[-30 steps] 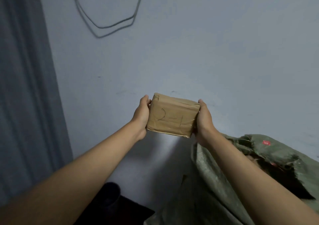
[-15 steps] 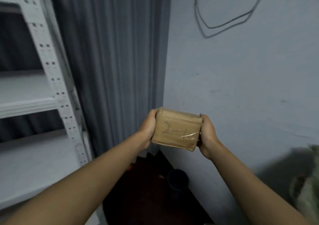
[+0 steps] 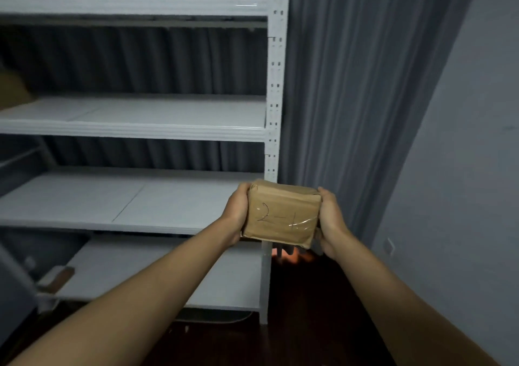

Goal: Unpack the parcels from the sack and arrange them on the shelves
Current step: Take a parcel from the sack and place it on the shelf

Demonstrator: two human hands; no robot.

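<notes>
A small brown taped parcel (image 3: 282, 214) with "2-1" written on its face is held in the air between both hands. My left hand (image 3: 238, 211) grips its left side and my right hand (image 3: 330, 222) grips its right side. It hangs just in front of the right end of a white metal shelf unit (image 3: 134, 129), level with the third shelf board (image 3: 118, 200). The sack is out of view.
The white upright post (image 3: 276, 84) marks the rack's right end. A grey curtain (image 3: 351, 98) hangs behind and right of it, then a pale wall (image 3: 463, 183). A brown box (image 3: 12, 90) sits at the far left of the second shelf. Dark floor lies below.
The view has swung left from the wall and the green sack to the shelf unit. Both hands kept their grip on the parcel and carried it along.
</notes>
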